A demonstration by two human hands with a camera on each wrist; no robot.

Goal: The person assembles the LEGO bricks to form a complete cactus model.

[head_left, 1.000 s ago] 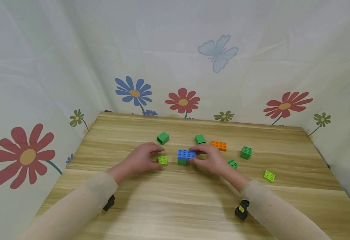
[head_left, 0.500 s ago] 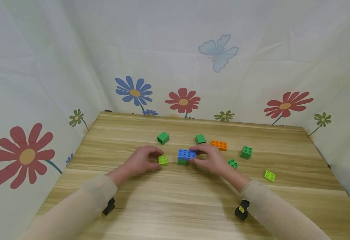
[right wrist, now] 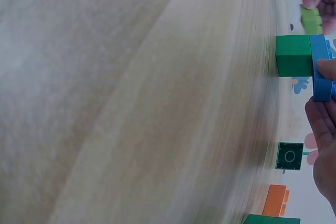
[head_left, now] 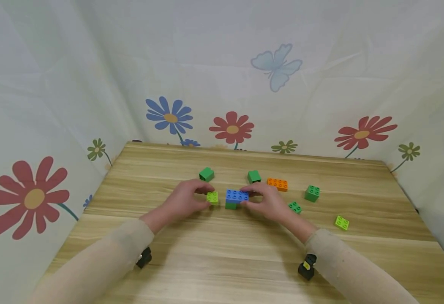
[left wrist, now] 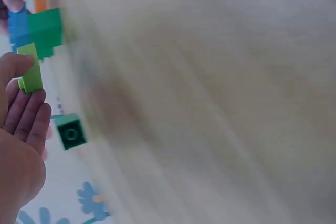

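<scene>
The left hand (head_left: pixel 185 198) pinches a small lime brick (head_left: pixel 212 198) between thumb and fingers; in the left wrist view the lime brick (left wrist: pixel 30 69) is raised off the table. Just right of it, a blue brick (head_left: pixel 234 196) sits on top of a green brick (head_left: pixel 230 206), overhanging it to the right. The right hand (head_left: pixel 269 201) grips the blue brick's right end. In the right wrist view, the thumb lies on the blue brick (right wrist: pixel 319 85) and the green brick (right wrist: pixel 294 56) stands under its far end. A gap separates the lime and blue bricks in the head view.
Behind the hands lie two green bricks (head_left: pixel 206 174) (head_left: pixel 254 176) and an orange brick (head_left: pixel 277 184). Farther right are a green brick (head_left: pixel 312 193), a flat green brick (head_left: pixel 295 207) beside the right wrist, and a lime brick (head_left: pixel 341 222). A flowered cloth (head_left: pixel 206 84) hangs behind the table.
The left hand has closed on the lime brick, lifted it and moved it right, nearer the blue brick. The right hand and the blue-green stack have stayed in place.
</scene>
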